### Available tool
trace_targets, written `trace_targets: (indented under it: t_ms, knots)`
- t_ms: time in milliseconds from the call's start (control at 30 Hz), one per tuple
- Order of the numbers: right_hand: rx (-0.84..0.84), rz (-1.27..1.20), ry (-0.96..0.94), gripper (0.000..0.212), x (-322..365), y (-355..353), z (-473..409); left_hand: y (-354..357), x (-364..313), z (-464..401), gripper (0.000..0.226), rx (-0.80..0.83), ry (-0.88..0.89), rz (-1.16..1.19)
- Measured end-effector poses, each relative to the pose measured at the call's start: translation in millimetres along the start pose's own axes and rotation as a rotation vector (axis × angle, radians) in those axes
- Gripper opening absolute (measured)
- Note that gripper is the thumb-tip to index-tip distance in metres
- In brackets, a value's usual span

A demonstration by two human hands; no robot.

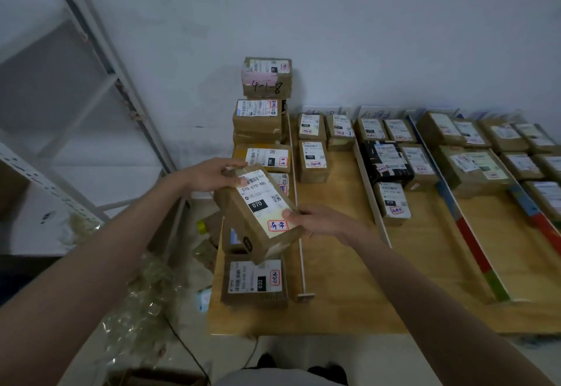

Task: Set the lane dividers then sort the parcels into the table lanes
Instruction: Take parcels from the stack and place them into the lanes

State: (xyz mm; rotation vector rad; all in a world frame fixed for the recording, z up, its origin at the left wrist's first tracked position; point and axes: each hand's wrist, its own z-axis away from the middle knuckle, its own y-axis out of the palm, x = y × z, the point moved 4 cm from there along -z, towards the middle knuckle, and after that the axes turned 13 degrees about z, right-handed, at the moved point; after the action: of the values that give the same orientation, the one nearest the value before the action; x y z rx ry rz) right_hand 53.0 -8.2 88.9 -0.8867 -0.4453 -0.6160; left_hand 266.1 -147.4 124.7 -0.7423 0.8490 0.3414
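A brown parcel [256,212] with a white label reading 070 hangs tilted above the table's left lane, held at both ends. My left hand [212,174] grips its far end and my right hand [318,221] grips its near end, thumb on the label. Below it lies a parcel marked 032 [255,279]. A thin white divider [301,249] runs along the right side of this lane. A thicker white divider [372,197] and a coloured divider [473,243] split the wooden table [349,309] further right.
A tall stack of parcels [264,106] stands at the back of the left lane. Several parcels fill the back of the other lanes [394,155]. A white metal shelf frame [100,82] leans at the left. Crumpled plastic wrap [145,288] lies on the floor.
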Motion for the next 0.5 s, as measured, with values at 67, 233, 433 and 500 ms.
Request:
trace_targets:
  t_ms: [67, 233, 433, 500]
  knots:
    - [-0.045, -0.099, 0.022, 0.043, -1.1, -14.4, 5.9, -5.0, -18.1, -5.6, 0.102, -0.044, 0.017, -0.005]
    - [-0.178, -0.241, 0.102, 0.043, -8.9, -46.7, 19.2, 4.4, -54.7, -29.7, 0.07, -0.256, 0.127, -0.099]
    - [-0.328, -0.224, 0.216, 0.043, -32.1, -60.5, 31.6, 50.4, -64.2, -43.5, 0.06, -0.311, 0.16, -0.307]
    - [-0.365, -0.217, 0.255, 0.04, -40.3, -61.2, 36.2, 67.9, -65.6, -45.9, 0.061, -0.304, 0.167, -0.397]
